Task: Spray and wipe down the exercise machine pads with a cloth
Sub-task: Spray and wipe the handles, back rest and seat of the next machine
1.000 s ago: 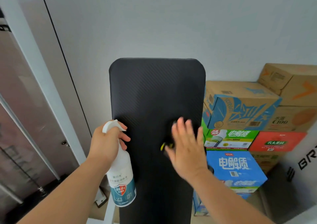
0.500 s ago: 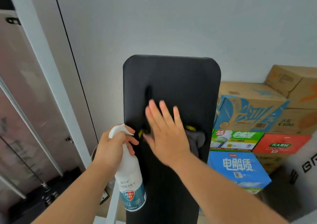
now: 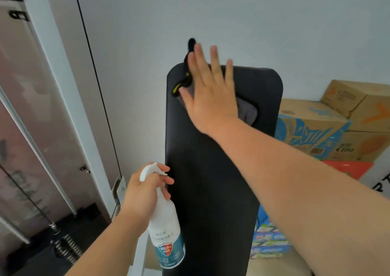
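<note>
Our right hand (image 3: 211, 98), fingers flat, pins the grey yellow-edged cloth (image 3: 248, 111) at the top of the tall black pad (image 3: 211, 180), its length running downward, while our left hand (image 3: 141, 193) grips the white spray bottle (image 3: 166, 227).

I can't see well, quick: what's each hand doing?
Left hand: grips the spray bottle.
Right hand: open, pressing the grey cloth on the black pad.

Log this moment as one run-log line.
step: wipe | right hand: flat, pressing grey cloth near top of black pad | left hand: grips spray bottle, left of black pad
</note>
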